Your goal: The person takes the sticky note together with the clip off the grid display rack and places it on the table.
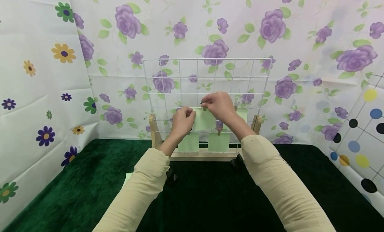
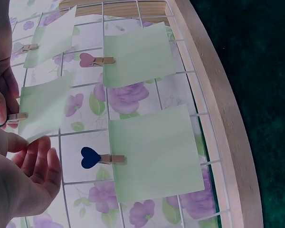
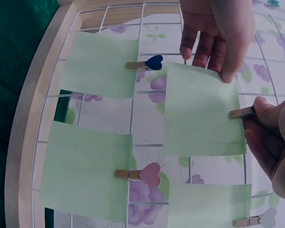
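My left hand point(image 1: 182, 121) pinches the left edge of a pale green paper sheet point(image 1: 204, 121) against a white wire grid point(image 1: 197, 93). At the sheet's upper edge, my right hand point(image 1: 220, 107) pinches a small wooden clothespin point(image 3: 242, 112) with a dark end, whose jaws sit over the paper. Beside that sheet hangs another green sheet point(image 3: 209, 202) on a clothespin with a white heart point(image 3: 267, 217). Lower down are two more sheets, one with a blue-heart clothespin point(image 2: 102, 157), the other with a pink-heart clothespin point(image 2: 96, 60).
The grid stands in a wooden base point(image 1: 204, 156) on a dark green cloth point(image 1: 204, 198). A pale paper edge point(image 1: 128, 176) shows beside the left sleeve. Flower-patterned sheeting point(image 1: 126, 22) hangs behind, and a dotted panel point(image 1: 360, 135) stands at right.
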### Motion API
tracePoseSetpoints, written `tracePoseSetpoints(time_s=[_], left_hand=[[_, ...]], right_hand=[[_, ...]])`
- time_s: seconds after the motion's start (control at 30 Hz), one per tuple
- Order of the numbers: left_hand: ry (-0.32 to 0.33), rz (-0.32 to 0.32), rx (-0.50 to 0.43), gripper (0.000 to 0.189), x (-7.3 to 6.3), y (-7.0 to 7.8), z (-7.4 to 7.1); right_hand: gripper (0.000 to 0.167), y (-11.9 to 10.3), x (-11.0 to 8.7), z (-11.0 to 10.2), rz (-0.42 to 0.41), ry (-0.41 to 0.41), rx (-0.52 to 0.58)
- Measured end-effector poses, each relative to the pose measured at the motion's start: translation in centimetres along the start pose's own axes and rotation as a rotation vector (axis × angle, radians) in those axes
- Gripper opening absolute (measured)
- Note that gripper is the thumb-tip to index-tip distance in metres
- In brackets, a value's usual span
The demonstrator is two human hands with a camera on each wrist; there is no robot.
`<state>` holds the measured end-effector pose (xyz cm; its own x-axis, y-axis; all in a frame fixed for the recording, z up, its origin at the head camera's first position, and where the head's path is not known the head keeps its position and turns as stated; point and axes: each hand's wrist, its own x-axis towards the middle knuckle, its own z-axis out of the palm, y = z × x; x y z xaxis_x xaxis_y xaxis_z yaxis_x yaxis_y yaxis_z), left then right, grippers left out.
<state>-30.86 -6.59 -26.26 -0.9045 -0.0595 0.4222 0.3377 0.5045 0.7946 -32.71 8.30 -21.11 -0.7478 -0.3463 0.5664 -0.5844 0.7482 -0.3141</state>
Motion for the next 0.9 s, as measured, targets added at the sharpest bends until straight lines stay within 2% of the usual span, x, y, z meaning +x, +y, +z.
tracePoseSetpoints(time_s=[0.27,0.37,0.5,0.73,0.9], left_hand=[[-0.045,0.032,0.042,0.023,0.1,-0.3,-0.1],[-0.055,0.045,0.056,0.023,0.2,-0.3,-0.1],[-0.052,0.053,0.069,0.021,0.1,-0.5,-0.4],[-0.090,0.045,-0.032,0.022,-0.4,-1.2,-0.8],[-0.103,0.034,-0.088,0.022,-1.0,-1.6,-1.2]], right_hand=[[0.014,0.1,-0.1,-0.3,0.059,0.041,0.024],[0.015,0.0,-0.1,-0.6,0.070,0.068,0.089],[0.018,-0.1,-0.1,-0.9,0.068,0.063,0.187],[0.021,-0.1,-0.7,-1.0,0.035,0.070,0.283],[0.023,0.1,-1.3,-1.1,-0.010,0.053,0.262]])
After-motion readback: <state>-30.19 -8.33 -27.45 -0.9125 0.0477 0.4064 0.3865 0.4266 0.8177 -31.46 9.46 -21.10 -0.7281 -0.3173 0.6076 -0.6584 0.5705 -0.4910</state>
